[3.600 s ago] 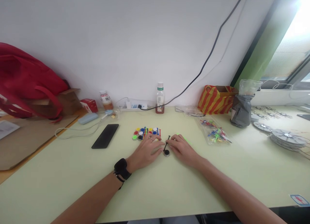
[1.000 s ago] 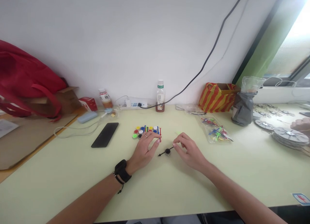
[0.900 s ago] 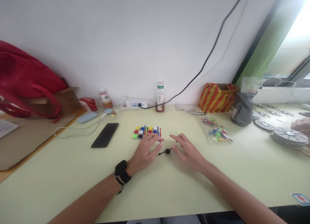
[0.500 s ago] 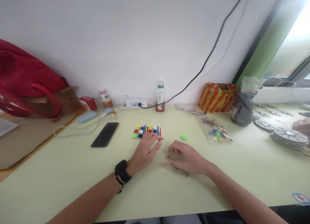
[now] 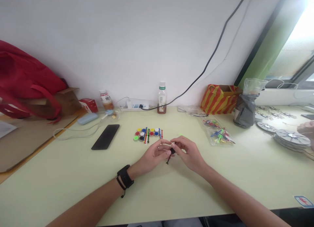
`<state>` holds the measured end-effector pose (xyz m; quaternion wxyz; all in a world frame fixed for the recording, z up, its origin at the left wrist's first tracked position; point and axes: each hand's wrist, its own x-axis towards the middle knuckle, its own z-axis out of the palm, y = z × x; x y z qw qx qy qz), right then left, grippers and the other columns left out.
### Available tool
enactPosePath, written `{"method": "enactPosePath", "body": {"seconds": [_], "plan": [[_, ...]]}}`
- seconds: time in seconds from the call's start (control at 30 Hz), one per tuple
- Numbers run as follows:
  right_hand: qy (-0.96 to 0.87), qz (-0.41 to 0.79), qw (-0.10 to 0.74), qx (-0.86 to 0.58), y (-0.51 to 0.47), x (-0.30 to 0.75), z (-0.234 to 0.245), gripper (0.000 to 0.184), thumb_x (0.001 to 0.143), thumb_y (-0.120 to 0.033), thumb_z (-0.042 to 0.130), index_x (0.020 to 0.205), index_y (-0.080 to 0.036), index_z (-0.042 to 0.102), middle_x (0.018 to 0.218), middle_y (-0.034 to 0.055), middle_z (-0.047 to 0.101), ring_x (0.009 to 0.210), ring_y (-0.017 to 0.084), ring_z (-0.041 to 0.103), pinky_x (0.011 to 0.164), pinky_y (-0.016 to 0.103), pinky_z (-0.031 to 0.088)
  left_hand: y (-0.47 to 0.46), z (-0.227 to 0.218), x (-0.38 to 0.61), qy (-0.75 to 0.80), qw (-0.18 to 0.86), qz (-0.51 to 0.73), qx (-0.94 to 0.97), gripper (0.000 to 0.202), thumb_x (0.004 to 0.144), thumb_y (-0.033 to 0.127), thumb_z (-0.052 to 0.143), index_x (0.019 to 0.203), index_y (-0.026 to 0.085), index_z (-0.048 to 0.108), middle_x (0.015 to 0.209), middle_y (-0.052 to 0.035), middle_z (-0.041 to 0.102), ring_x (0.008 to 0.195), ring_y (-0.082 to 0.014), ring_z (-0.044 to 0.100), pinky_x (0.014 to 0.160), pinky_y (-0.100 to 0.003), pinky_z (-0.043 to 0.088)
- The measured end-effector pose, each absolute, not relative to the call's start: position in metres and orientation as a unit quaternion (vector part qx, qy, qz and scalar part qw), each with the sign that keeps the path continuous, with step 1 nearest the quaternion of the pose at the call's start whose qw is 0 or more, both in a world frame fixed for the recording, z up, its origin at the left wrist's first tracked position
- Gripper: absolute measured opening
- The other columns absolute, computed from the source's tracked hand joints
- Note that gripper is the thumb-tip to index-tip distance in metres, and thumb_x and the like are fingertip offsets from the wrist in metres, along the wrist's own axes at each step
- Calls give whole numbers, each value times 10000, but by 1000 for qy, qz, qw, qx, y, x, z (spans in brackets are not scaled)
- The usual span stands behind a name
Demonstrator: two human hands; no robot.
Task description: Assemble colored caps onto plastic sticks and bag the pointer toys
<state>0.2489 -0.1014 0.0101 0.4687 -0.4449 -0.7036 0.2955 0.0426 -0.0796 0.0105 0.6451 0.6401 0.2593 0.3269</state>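
Note:
My left hand (image 5: 152,156) and my right hand (image 5: 192,153) meet above the table, fingertips pinched round a small round black disc (image 5: 172,150). A thin black arrow-shaped stick (image 5: 168,159) pokes out below it, toward me; how the two join is hidden by the fingers. Just beyond my left hand lies a group of coloured discs (image 5: 143,133) in yellow, red, blue, white, green and black. Thin coloured arrow sticks (image 5: 148,135) lie across and beside them. A bit of bright green (image 5: 181,134) shows behind my right hand.
Left of the discs lies a black phone (image 5: 106,137). At the wall stand a drink bottle (image 5: 162,99) and a power strip (image 5: 138,104). Plastic bags of coloured parts (image 5: 222,135) lie to the right, near stacked grey discs (image 5: 291,138) and another person's hand (image 5: 306,129).
My left hand has drawn back from the coloured sticks, and my right hand has come in to meet it. The black disc and stick now show between them; the green disc is mostly covered.

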Motion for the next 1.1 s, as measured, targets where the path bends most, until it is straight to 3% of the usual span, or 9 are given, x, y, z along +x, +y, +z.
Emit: {"method": "enactPosePath", "body": {"seconds": [0.13,0.3,0.47,0.63,0.83,0.9,0.93,1.0,1.1], "plan": [[-671,352,489,-433,-100,247,7,406,1005,-572,519,1159,-235,688,988,87,645,783,189,665,700,334,578,-75,11,43,281,675,366,575,350,902,416,772,1175,216,683,1206,-88,726,1056,-246,736,1025,-441,553],[-670,376,493,-408,-97,251,9,347,981,-562,577,1008,-232,682,934,55,627,740,167,643,694,327,572,-70,15,35,293,725,371,500,297,872,406,808,1076,195,756,1185,-88,740,1112,-256,719,1086,-439,517],[-688,369,486,-393,-96,255,11,287,1003,-499,572,1016,-236,686,936,50,595,752,163,625,698,323,562,-69,15,32,300,743,358,479,311,829,333,855,1106,220,769,1151,-78,730,1077,-216,703,1047,-397,531],[-724,258,477,-427,-99,259,7,302,1022,-434,536,1245,-281,671,1167,106,577,881,197,638,821,382,580,-72,15,35,324,671,381,547,303,823,380,846,1058,211,759,1024,-55,722,969,-188,681,948,-368,553],[-723,251,474,-435,-107,260,9,564,1029,-443,504,1560,-306,373,1068,59,599,741,168,573,772,361,558,-69,8,34,324,607,404,603,325,866,402,805,1118,205,744,1031,-69,725,980,-201,680,922,-359,558],[-716,296,457,-437,-108,261,13,400,1040,-498,463,1337,-259,583,973,44,610,713,162,559,742,342,537,-69,7,34,323,603,400,610,320,868,394,806,1120,206,746,1030,-69,740,984,-203,688,942,-366,551],[-718,327,438,-430,-108,261,15,389,1054,-519,412,1076,-232,673,867,35,600,690,163,546,721,335,520,-68,6,34,324,601,400,612,320,869,392,806,1122,205,747,1030,-70,746,984,-204,692,946,-368,549],[-720,385,401,-414,-107,262,18,599,1073,-552,309,623,-217,519,643,14,492,616,158,490,655,322,469,-68,6,33,327,597,399,614,325,873,391,803,1130,201,745,1031,-74,750,983,-206,698,948,-371,551],[-711,399,395,-423,-106,261,22,618,1046,-610,358,568,-219,373,575,-13,396,566,142,402,582,302,389,-69,6,33,326,594,397,618,316,887,386,791,1137,200,736,1027,-73,746,993,-208,702,959,-378,553]]}}
